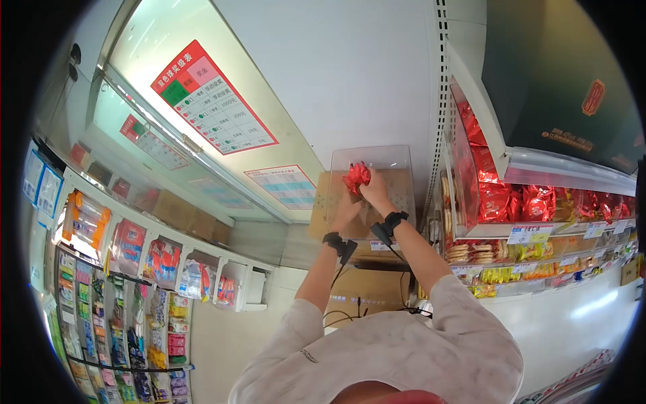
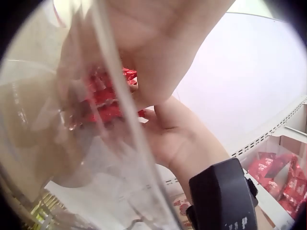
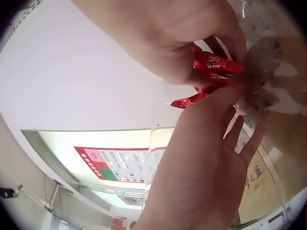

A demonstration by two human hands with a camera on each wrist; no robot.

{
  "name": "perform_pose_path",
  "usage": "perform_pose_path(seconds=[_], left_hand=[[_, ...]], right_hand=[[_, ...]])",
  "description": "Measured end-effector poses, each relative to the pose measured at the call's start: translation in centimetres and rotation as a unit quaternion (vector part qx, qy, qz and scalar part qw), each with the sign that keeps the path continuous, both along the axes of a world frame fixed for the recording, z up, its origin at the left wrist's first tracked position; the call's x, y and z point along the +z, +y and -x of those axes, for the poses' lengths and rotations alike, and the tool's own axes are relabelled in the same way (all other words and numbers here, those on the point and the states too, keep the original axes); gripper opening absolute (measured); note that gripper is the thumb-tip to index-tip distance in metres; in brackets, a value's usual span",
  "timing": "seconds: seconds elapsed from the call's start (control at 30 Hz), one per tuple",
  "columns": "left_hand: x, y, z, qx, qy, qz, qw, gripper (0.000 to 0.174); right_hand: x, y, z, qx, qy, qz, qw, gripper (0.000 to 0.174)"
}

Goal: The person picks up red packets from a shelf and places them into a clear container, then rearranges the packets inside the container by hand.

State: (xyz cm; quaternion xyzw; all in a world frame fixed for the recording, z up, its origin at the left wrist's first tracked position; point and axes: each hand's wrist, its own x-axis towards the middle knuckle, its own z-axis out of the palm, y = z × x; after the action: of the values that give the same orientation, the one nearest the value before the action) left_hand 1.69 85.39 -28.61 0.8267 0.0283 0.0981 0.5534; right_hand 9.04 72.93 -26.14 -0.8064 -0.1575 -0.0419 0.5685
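Both hands meet around a bunch of shiny red wrapped packets [image 1: 355, 178] over a clear plastic bin [image 1: 398, 156]. My right hand [image 1: 378, 191] grips the packets from the right, its fingers curled at them in the right wrist view. From the left and below, my left hand [image 1: 346, 213] holds the same bunch, its thumb lying along the red wrappers [image 3: 216, 67]. In the left wrist view a clear plastic wall [image 2: 130, 115] crosses in front of the fingers and partly blurs them. How many packets there are is hidden by the hands.
Right of the bin, a shelf holds more red packets [image 1: 494, 195], with snack packs [image 1: 531, 273] below. A cardboard box [image 1: 370, 289] stands below the bin, near the body. A glass-fronted case with a red-bordered chart [image 1: 215, 101] is at left, above racks of packaged goods [image 1: 128, 323].
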Motion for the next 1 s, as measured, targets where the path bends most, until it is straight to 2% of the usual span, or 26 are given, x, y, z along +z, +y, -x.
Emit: perform_pose_path(seconds=[0.07,0.13,0.17,0.2,0.27,0.33,0.4,0.47,0.57,0.67,0.77,0.87,0.93,1.0], left_hand=[[4.6,-2.0,1.8,-0.008,0.034,0.026,0.999,0.084],[-0.1,-1.2,-0.1,0.010,-0.077,0.035,0.996,0.088],[-0.5,-1.4,-0.4,0.013,-0.108,0.041,0.993,0.091],[-0.8,-1.7,-0.6,0.015,-0.139,0.046,0.989,0.093],[2.0,-2.7,0.3,0.002,-0.155,0.063,0.986,0.101],[-1.5,-0.5,-1.9,0.068,-0.128,-0.110,0.983,0.103],[-2.5,-0.2,-2.4,0.109,-0.089,-0.166,0.976,0.103],[-0.2,-1.0,-1.9,0.123,-0.058,-0.112,0.984,0.104],[0.8,-1.1,-2.4,0.154,-0.020,-0.163,0.974,0.101],[-0.9,-0.3,-4.2,0.106,-0.064,-0.060,0.991,0.096],[3.4,-1.8,-1.9,0.201,-0.013,-0.178,0.963,0.081],[4.8,-1.2,-1.1,0.154,-0.003,-0.095,0.983,0.061],[3.8,-0.9,-1.7,0.133,0.003,-0.130,0.983,0.051],[2.5,-1.5,-2.3,0.133,-0.006,-0.201,0.971,0.048]], right_hand=[[2.5,-0.8,1.4,-0.005,0.010,0.029,1.000,0.054],[3.1,-1.0,2.2,-0.005,0.070,0.038,0.997,0.060],[2.7,-1.0,1.9,0.004,0.096,0.041,0.995,0.061],[1.7,-0.9,1.3,0.013,0.123,0.044,0.991,0.062],[0.2,-0.9,0.4,0.024,0.139,0.033,0.989,0.060],[-0.9,-1.0,0.1,0.033,0.121,0.004,0.992,0.053],[-3.3,-0.9,-0.9,0.053,0.117,-0.030,0.991,0.053],[-4.8,-0.9,-1.9,0.069,0.105,-0.056,0.990,0.054],[-5.2,-1.0,-2.7,0.086,0.105,-0.087,0.987,0.054],[-4.6,-1.1,-2.9,0.090,0.136,-0.097,0.982,0.052],[-4.1,-1.4,-2.6,0.081,0.128,-0.056,0.987,0.048],[-3.1,-1.1,-2.0,0.088,0.139,0.002,0.986,0.046],[0.9,-1.8,0.2,0.116,0.191,0.004,0.975,0.045],[-0.2,-2.2,0.1,0.101,0.118,0.012,0.988,0.044]])
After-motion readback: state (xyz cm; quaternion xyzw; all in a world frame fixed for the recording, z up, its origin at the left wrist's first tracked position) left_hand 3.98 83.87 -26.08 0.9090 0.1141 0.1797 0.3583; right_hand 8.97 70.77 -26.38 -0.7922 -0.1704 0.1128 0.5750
